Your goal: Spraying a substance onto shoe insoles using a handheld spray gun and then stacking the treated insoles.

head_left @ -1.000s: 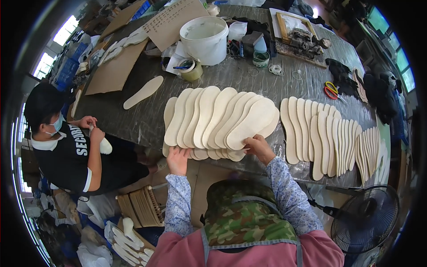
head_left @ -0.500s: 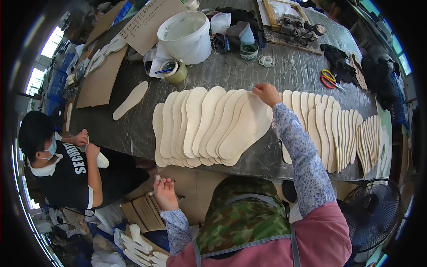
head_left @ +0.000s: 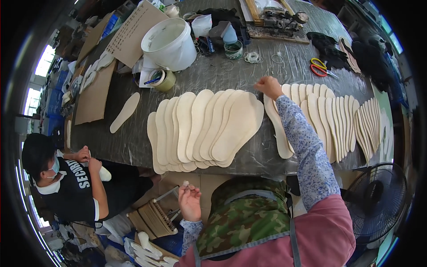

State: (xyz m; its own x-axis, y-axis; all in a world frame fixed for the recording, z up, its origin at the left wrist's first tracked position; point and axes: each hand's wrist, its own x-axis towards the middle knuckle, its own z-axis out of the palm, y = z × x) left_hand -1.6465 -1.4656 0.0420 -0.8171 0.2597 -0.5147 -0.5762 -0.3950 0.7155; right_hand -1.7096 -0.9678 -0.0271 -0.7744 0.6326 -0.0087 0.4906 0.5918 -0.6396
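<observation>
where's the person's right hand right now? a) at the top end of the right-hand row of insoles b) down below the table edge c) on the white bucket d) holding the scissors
a: the right hand rests at the upper end of the right-hand row of insoles on the table, apart from the white bucket and the scissors.

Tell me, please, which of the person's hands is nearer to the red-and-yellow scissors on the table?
Right. The right hand rests on the table's insole row, left of the scissors. The left hand is below the table edge, far away.
</observation>
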